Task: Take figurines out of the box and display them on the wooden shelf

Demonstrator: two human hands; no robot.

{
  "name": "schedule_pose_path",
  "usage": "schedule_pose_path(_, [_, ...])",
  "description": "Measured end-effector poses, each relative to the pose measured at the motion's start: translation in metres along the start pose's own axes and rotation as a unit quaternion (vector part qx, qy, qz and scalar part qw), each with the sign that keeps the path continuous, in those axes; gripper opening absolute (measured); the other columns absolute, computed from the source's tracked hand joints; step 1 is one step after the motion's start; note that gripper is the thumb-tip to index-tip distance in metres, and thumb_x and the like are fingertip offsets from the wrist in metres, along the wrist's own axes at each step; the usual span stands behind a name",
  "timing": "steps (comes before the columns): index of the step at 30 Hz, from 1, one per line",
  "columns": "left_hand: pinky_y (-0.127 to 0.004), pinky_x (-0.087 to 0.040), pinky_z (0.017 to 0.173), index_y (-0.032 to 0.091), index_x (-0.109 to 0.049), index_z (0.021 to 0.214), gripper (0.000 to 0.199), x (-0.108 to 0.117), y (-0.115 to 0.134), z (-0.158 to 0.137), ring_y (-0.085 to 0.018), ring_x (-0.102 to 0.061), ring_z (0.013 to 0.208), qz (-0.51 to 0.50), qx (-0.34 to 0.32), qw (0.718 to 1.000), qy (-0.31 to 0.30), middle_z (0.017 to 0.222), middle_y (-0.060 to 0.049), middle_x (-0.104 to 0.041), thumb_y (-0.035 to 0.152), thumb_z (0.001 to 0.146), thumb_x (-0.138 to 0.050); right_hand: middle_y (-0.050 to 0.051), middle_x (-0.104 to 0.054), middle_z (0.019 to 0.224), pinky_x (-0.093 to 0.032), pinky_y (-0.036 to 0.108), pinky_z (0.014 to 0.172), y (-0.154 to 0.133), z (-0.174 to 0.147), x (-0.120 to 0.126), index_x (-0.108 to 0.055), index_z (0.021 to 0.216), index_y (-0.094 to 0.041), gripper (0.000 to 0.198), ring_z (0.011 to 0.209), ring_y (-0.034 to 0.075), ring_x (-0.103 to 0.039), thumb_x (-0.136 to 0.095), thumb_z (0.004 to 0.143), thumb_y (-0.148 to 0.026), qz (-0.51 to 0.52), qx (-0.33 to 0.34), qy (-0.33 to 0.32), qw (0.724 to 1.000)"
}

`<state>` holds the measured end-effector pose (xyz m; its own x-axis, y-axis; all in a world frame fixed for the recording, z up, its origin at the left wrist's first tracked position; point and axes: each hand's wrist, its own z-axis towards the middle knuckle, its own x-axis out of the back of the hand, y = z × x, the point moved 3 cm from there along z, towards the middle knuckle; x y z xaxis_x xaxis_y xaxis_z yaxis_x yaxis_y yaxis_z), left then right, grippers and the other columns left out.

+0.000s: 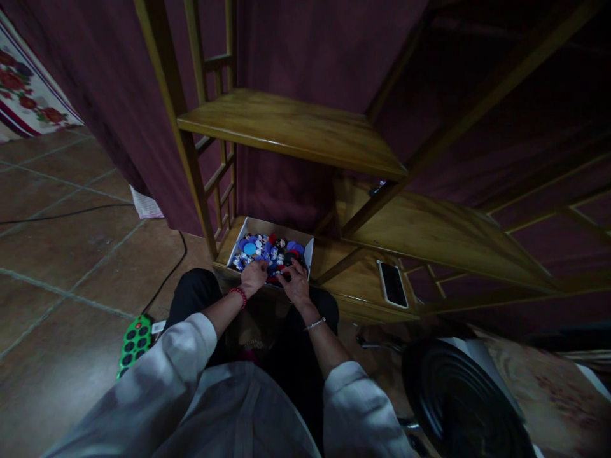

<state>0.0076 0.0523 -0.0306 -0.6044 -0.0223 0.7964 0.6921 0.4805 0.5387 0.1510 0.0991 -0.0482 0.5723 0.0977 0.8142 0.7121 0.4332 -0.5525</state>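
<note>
A shallow white box [310,253] stands on the lowest wooden shelf, filled with a jumble of small toy-like pieces [265,247], mostly blue, white, black and red. My left hand [254,275], with a red bead bracelet at the wrist, reaches over the front left of the box. Its fingers are curled together among the pieces, and what they pinch is hidden. Beside it, my right hand [296,281], wearing a silver bracelet, bends its fingers and thumb over the front right of the box. Dark pieces lie at its fingertips; the one it grips is too small to make out.
Another wooden shelf [291,130] overhangs the box, with posts on either side. A phone-like white-edged device [393,284] lies on the shelf to the right. A green power strip [134,343] with a cable is on the floor at left. A black round seat [470,401] stands at lower right.
</note>
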Motion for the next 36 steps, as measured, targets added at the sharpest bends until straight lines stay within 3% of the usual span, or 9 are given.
schedule_pose_path(5, [-0.022,-0.040,0.088,0.019,-0.058,0.100,0.030,0.001,0.000,0.007,-0.014,-0.055,0.098,-0.017,-0.015,0.996,0.081,0.104,-0.004,-0.061,0.009,0.077,-0.041,0.007,-0.048,0.122,-0.034,0.038,0.091,-0.003,-0.002,0.001,-0.061,0.080,-0.020,0.021,0.112,0.021,-0.041,-0.056,0.073,-0.039,-0.012,0.005,0.018,1.000])
schedule_pose_path(10, [-0.024,-0.042,0.085,0.014,-0.052,0.107,0.033,0.001,0.006,0.011,-0.016,-0.056,0.094,-0.025,-0.004,0.992,0.120,0.109,-0.011,-0.053,0.009,0.076,-0.042,0.007,-0.053,0.113,-0.035,0.037,0.090,-0.004,-0.002,0.002,-0.062,0.080,-0.020,0.020,0.107,0.021,-0.044,-0.057,0.073,-0.038,-0.009,0.012,0.019,1.000])
schedule_pose_path(15, [-0.025,-0.043,0.084,0.017,-0.046,0.116,0.042,0.004,0.013,0.014,-0.017,-0.056,0.094,-0.017,0.003,0.994,0.110,0.116,-0.010,-0.047,0.009,0.074,-0.045,0.006,-0.054,0.112,-0.035,0.038,0.090,-0.003,-0.001,0.001,-0.061,0.081,-0.021,0.020,0.107,0.021,-0.043,-0.057,0.072,-0.038,-0.010,0.024,0.017,1.000])
schedule_pose_path(21, [-0.026,-0.045,0.082,0.016,-0.049,0.112,0.039,0.004,0.015,0.021,-0.018,-0.057,0.091,-0.010,-0.010,0.994,0.104,0.119,-0.010,-0.046,0.009,0.074,-0.042,0.006,-0.054,0.110,-0.037,0.038,0.088,-0.006,-0.002,0.004,-0.061,0.081,-0.022,0.020,0.106,0.023,-0.043,-0.057,0.072,-0.039,-0.009,0.021,0.016,1.000])
schedule_pose_path(28, [-0.025,-0.042,0.087,0.017,-0.049,0.116,0.042,0.008,0.008,0.028,-0.019,-0.051,0.105,0.014,-0.003,0.991,0.131,0.132,-0.010,-0.035,0.011,0.074,-0.044,0.005,-0.054,0.110,-0.035,0.036,0.090,-0.008,-0.002,0.005,-0.062,0.082,-0.022,0.021,0.105,0.022,-0.043,-0.057,0.073,-0.040,-0.017,0.024,0.011,1.000])
schedule_pose_path(36, [-0.026,-0.032,0.098,0.021,-0.037,0.128,0.056,0.009,0.003,0.037,-0.020,-0.037,0.120,0.034,-0.040,0.992,0.112,0.134,-0.009,-0.036,0.009,0.074,-0.043,0.004,-0.053,0.109,-0.034,0.034,0.091,-0.007,-0.003,0.005,-0.062,0.083,-0.023,0.021,0.105,0.021,-0.043,-0.056,0.073,-0.041,-0.015,0.024,0.017,0.999])
